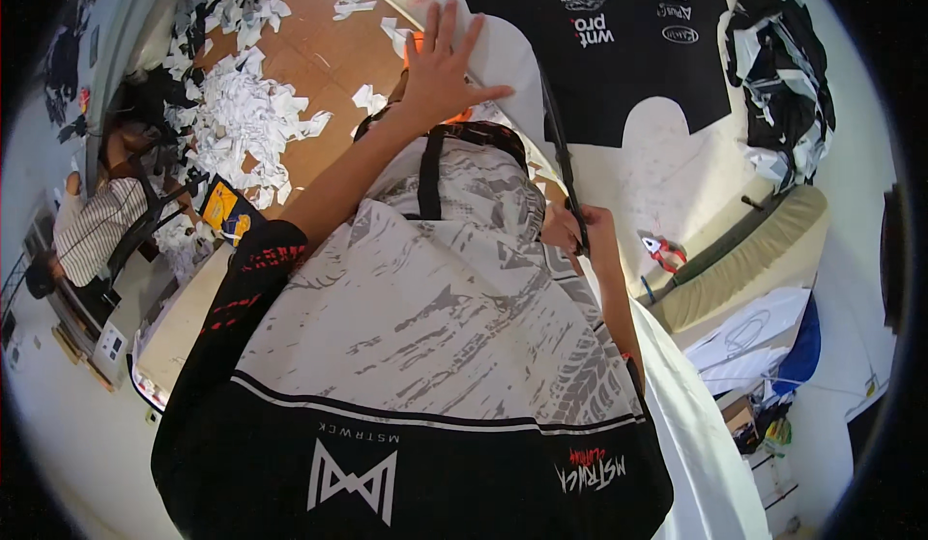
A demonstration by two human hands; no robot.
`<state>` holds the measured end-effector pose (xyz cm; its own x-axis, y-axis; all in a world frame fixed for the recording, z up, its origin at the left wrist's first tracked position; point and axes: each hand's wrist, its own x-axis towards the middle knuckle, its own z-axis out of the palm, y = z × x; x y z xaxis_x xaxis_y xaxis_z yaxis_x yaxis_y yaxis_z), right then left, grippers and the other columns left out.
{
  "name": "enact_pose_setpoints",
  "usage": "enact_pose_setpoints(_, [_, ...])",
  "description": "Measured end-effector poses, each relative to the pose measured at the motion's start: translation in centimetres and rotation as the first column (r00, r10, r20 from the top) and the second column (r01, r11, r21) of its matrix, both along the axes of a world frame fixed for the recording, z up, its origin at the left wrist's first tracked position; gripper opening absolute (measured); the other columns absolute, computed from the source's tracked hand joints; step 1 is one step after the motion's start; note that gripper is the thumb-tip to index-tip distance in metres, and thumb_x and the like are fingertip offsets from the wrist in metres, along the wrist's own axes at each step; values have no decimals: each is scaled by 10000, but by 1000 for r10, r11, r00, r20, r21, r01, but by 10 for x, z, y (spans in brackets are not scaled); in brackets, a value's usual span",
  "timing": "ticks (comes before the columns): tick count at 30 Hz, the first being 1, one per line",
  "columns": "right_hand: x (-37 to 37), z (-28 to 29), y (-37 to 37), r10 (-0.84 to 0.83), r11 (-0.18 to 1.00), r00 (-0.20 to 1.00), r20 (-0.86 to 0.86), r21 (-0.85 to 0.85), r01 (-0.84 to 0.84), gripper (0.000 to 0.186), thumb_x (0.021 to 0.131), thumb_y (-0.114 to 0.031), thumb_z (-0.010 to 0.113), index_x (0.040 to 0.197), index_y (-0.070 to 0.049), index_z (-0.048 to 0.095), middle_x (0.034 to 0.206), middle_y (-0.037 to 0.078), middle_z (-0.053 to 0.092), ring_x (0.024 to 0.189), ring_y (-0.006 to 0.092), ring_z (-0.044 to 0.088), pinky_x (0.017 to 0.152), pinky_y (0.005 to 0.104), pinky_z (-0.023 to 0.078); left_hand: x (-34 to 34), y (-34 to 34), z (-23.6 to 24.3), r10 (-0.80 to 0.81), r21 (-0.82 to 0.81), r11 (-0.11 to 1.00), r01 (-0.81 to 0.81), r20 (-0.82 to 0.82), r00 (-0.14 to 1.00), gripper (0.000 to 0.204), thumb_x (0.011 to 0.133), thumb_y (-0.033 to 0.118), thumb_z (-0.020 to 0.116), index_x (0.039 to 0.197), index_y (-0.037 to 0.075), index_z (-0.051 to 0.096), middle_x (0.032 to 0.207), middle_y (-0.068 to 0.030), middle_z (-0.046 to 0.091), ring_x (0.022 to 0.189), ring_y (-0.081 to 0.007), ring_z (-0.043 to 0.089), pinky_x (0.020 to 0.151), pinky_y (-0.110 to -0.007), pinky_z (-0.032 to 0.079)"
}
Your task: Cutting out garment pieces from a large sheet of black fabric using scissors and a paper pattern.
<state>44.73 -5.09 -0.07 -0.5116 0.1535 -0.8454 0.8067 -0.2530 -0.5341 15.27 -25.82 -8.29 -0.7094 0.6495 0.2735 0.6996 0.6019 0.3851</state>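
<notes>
My left hand (443, 74) is open, its fingers spread, over the table's near edge beside a pale grey-white fabric piece (510, 57). An orange thing (414, 49) shows partly from behind it. Closer to my body on the right, my right hand (592, 229) is closed around the lower end of a long, narrow black strip (561, 144). This strip runs away from me along the side of the pale piece; what it belongs to I cannot make out. Beyond it a black printed fabric panel (628, 76) with a curved cut-out lies flat on the white table (667, 187).
Red-handled pliers (664, 252) lie on the table at right, beside a padded beige board (744, 260). A black and white fabric bundle (785, 86) sits at the far right. White scraps (251, 115) cover much of the brown floor. Another person (101, 216) sits at left.
</notes>
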Motion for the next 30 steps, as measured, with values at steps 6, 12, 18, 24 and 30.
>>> enact_pose_setpoints(6, [-10,-10,18,72,989,992,-100,-120,-84,354,1038,-321,714,800,-71,637,670,-18,579,562,69,555,523,244,400,1,-3,8,21,-102,995,-18,29,999,1191,715,822,790,1643,167,431,1730,-270,230,1602,-512,197,1128,-754,318])
enact_pose_setpoints(12, [-42,-11,17,79,992,993,-92,-92,-87,341,973,-334,828,826,-70,670,640,-54,562,529,35,521,494,230,375,3,-9,8,20,-13,1000,-19,69,997,1168,728,838,752,1644,191,424,1750,-244,206,1617,-488,172,1147,-789,249])
enact_pose_setpoints(18, [-47,-9,33,226,974,972,-69,2,-226,377,1008,-341,775,764,-98,624,606,-56,540,511,33,505,482,231,361,4,-11,11,23,-10,1000,-23,54,998,1184,709,849,758,1643,200,429,1744,-247,218,1617,-477,182,1177,-764,219])
enact_pose_setpoints(24, [-58,1,53,328,944,944,-24,40,-327,367,957,-295,836,733,-115,608,574,-57,513,472,36,478,453,229,348,6,-23,21,32,-15,999,-31,50,998,1205,684,850,773,1640,198,435,1742,-230,240,1614,-454,210,1193,-756,194])
enact_pose_setpoints(30, [-73,9,75,456,882,889,37,113,-457,393,917,-307,874,717,-116,595,572,-56,511,465,40,460,447,232,348,10,-31,29,55,-31,998,-53,77,996,1214,670,812,823,1654,230,414,1759,-183,218,1627,-421,184,1232,-719,178])
